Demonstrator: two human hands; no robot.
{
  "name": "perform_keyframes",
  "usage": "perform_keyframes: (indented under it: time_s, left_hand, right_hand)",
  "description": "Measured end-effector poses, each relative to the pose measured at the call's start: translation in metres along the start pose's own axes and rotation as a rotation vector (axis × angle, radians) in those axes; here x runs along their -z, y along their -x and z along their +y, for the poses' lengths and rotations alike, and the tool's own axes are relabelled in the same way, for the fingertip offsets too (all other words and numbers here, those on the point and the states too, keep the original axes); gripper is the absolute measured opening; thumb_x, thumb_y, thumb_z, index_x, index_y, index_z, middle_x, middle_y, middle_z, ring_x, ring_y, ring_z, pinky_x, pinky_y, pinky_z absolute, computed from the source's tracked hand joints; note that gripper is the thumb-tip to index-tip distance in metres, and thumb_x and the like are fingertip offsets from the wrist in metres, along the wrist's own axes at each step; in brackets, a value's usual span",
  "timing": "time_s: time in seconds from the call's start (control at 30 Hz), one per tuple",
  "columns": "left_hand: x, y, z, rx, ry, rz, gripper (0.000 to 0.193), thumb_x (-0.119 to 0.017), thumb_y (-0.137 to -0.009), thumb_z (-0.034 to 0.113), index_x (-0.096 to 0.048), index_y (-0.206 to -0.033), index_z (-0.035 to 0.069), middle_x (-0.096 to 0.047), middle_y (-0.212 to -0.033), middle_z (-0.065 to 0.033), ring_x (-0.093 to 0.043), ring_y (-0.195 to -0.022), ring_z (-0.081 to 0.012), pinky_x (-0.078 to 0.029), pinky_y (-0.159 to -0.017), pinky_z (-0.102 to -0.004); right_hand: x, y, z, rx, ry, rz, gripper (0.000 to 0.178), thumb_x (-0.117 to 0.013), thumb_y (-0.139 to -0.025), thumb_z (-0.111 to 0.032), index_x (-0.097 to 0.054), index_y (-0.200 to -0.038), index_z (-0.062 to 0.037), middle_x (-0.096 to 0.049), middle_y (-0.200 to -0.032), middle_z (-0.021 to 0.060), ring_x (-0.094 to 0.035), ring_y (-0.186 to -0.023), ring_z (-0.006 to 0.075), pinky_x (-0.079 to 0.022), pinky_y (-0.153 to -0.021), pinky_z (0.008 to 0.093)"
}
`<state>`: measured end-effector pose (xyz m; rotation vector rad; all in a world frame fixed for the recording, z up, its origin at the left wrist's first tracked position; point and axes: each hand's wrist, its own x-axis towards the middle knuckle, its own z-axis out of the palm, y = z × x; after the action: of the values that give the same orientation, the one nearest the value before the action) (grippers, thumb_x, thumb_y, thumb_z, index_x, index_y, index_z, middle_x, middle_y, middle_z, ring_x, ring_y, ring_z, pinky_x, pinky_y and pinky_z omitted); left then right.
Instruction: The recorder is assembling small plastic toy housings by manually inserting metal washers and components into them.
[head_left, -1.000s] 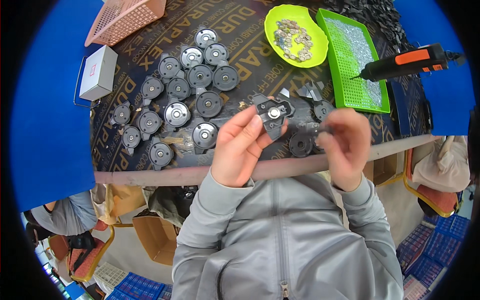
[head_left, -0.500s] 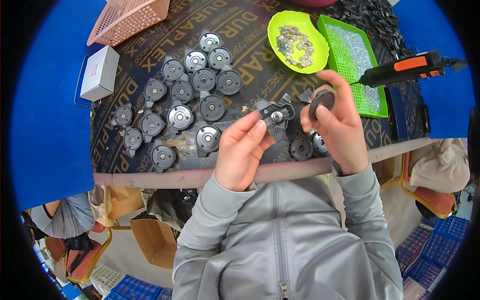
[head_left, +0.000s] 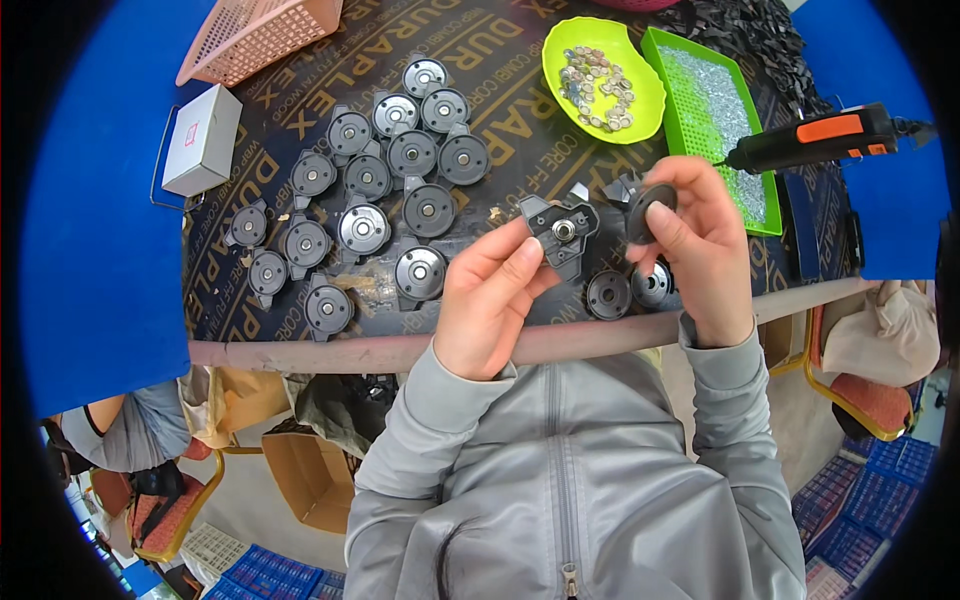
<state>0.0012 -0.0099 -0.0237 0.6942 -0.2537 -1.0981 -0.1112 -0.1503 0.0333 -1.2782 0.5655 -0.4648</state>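
Pinched between thumb and fingers, a dark grey lobed plastic housing point(head_left: 573, 252) with a metal ring at its centre sits in my left hand point(head_left: 487, 305). My right hand point(head_left: 708, 255) grips a dark round disc point(head_left: 638, 222) by its face and edge, just right of the housing and apart from it. Below them, on the table, lie a dark round part point(head_left: 608, 295) and a shinier round part point(head_left: 652, 288), the latter partly behind my right hand. A grey angular piece point(head_left: 620, 189) shows beside the disc; whether it touches it I cannot tell.
Several finished-looking round grey assemblies point(head_left: 411, 154) cover the table's left half. A lime bowl point(head_left: 645, 88) of small metal pieces and a green tray point(head_left: 690, 110) of silvery hardware stand behind my right hand. A black-and-orange power screwdriver point(head_left: 815, 135) reaches in from the right; a white box point(head_left: 203, 140) stands left.
My right hand has shifted right, carrying the disc a little farther from the housing, and the disc's face has turned. My left hand keeps its hold on the housing.
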Motion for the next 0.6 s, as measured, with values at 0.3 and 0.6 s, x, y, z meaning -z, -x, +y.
perform_keyframes:
  time_s: [0.3, 0.6]
  left_hand:
    - [0.001, -0.001, -0.005, 0.006, -0.001, 0.036, 0.031, -0.047, -0.089, 0.006, -0.047, -0.118, -0.003, -0.056, -0.11, -0.0075, -0.055, -0.097, -0.0133, -0.046, -0.083, -0.0286]
    - [0.001, 0.0, -0.006, 0.013, -0.105, 0.065, 0.032, -0.048, -0.088, 0.004, -0.047, -0.12, -0.002, -0.056, -0.11, -0.0076, -0.055, -0.097, -0.0132, -0.048, -0.081, -0.0273]
  right_hand:
    - [-0.005, -0.004, -0.005, 0.105, 0.292, -0.032, 0.006, -0.061, -0.075, 0.002, -0.06, -0.081, 0.0005, -0.057, -0.075, 0.0003, -0.051, -0.057, 0.003, -0.039, -0.048, 0.015]
    - [-0.012, -0.017, -0.014, 0.089, 0.549, -0.169, 0.01, -0.063, -0.071, 0.005, -0.057, -0.079, 0.0024, -0.052, -0.083, 0.0023, -0.05, -0.053, 0.0018, -0.038, -0.041, 0.0139]
